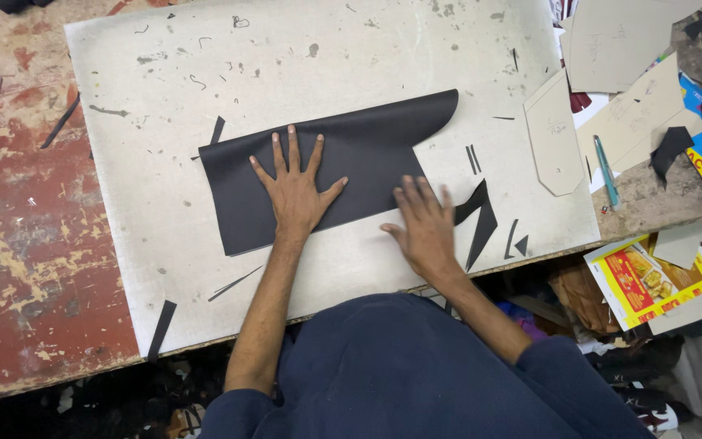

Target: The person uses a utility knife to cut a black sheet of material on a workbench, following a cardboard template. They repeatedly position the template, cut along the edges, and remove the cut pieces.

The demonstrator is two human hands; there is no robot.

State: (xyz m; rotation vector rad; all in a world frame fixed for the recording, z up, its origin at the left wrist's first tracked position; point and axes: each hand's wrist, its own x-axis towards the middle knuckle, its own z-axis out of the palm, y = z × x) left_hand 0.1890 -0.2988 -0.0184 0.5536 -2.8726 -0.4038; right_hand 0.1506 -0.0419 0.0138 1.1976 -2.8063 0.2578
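Note:
A black sheet of leather-like material [367, 146] lies on a pale cutting board [148, 203], its far right corner curled over. My left hand [294, 191] lies flat on the sheet with its fingers spread. At the sheet's near right edge my right hand [426, 223] rests palm down, its fingers close together, partly on the sheet and partly on the board. Neither hand holds anything.
Black offcut strips [481, 219] lie right of my right hand, others [161, 329] near the board's front left. Cardboard pattern pieces [558, 134], a teal pen [605, 171] and printed paper [639, 280] sit at right. Worn red tabletop [26, 228] lies to the left.

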